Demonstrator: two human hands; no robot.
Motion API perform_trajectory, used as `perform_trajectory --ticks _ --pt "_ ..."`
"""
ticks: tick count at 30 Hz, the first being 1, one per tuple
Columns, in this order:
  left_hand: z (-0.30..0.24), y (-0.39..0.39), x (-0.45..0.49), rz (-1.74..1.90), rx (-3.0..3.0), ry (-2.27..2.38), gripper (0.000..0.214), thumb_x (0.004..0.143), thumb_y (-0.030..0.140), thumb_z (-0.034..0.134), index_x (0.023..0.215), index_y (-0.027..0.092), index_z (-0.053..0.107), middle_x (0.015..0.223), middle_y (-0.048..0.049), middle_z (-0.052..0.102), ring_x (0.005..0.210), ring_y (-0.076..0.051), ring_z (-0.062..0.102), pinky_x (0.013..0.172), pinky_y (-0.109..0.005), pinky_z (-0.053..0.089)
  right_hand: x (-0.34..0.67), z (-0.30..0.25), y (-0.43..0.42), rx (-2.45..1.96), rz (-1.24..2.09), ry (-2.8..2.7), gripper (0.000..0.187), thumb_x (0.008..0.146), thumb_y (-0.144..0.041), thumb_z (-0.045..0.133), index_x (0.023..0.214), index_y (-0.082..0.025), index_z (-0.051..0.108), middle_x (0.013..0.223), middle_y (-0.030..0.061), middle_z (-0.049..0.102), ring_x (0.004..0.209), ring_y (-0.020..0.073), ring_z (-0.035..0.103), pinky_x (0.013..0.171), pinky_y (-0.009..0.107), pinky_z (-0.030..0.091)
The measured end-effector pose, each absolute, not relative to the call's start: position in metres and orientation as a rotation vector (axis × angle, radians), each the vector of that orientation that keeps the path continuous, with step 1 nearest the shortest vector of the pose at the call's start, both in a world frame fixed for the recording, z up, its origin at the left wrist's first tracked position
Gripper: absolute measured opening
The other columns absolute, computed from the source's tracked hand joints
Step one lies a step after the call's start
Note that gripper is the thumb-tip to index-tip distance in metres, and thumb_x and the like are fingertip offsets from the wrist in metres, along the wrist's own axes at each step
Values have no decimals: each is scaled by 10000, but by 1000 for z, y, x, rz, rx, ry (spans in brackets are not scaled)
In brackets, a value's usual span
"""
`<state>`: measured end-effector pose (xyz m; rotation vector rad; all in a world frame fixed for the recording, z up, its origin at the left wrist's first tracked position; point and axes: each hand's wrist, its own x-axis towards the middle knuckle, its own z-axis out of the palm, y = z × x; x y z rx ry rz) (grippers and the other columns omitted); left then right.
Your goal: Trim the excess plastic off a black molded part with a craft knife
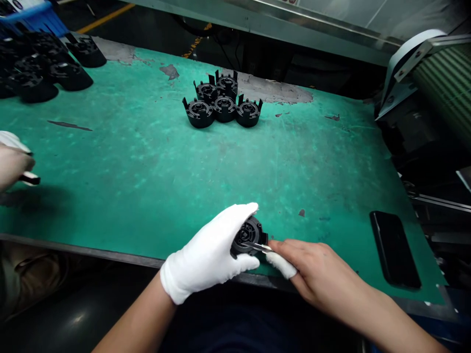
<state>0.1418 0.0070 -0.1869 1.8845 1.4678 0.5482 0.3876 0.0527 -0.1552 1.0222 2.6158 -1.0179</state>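
My left hand [206, 250], in a white glove, is wrapped round a round black plastic housing [248, 235] at the table's near edge. Ribs and a raised centre show on the housing's upturned face; my glove covers its left side. My right hand [312, 264] is bare except for a white cover on the thumb. It pinches a small knife [256, 246], whose thin metal blade lies against the housing's face. The knife's handle is mostly hidden in my fingers.
Several similar black housings [224, 108] stand grouped at the back of the green table [158, 171]. More housings [69, 73] and a blue bin [37, 19] are far left. A co-worker's hand [14, 162] is at left. A phone [395, 249] lies right; machinery [441, 83] borders that side.
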Motion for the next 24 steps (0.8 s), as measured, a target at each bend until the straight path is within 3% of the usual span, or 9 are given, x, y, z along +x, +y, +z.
perform_trajectory --ticks 7,11,14,16,19,24 --pt "-183 12 139 545 1894 1431 945 779 392 794 1532 279 233 1534 -69 429 1413 -236 436 1192 -393 398 377 -139 73 864 -1125 2541 413 892 -78 475 1216 -253 662 1051 51 744 915 215 692 775 280 478" --pt "-184 7 145 608 1922 1473 905 760 368 810 1499 276 296 1500 -63 468 1391 -238 462 1183 -392 411 379 -134 81 860 -1233 2520 330 906 -103 496 1126 -262 683 1014 33 738 913 215 670 781 289 437" --pt "-194 -7 158 780 1885 1683 898 766 394 803 1493 236 301 1464 -101 488 1376 -259 473 1192 -432 397 383 -142 60 1119 -1608 2357 187 984 -229 472 1017 -244 656 892 1 681 801 170 608 721 277 409" --pt "-202 -19 166 888 1815 1852 963 755 393 811 1516 197 254 1472 -141 462 1387 -287 455 1191 -464 395 382 -153 32 1380 -1994 2056 208 1015 -338 438 968 -225 606 774 -25 578 683 132 516 627 258 376" --pt "-210 -31 172 948 1769 1971 921 800 355 773 1529 193 234 1496 -151 428 1409 -295 428 1189 -483 396 369 -172 -17 1497 -2581 1294 275 969 -474 466 1045 -217 526 685 -72 438 514 81 342 473 231 247" --pt "-209 -30 170 923 1679 1999 821 818 357 764 1493 234 311 1484 -113 461 1386 -285 465 1188 -490 400 338 -189 -55 1485 -2928 935 272 874 -446 521 1012 -213 498 637 -101 414 439 38 299 459 227 205"
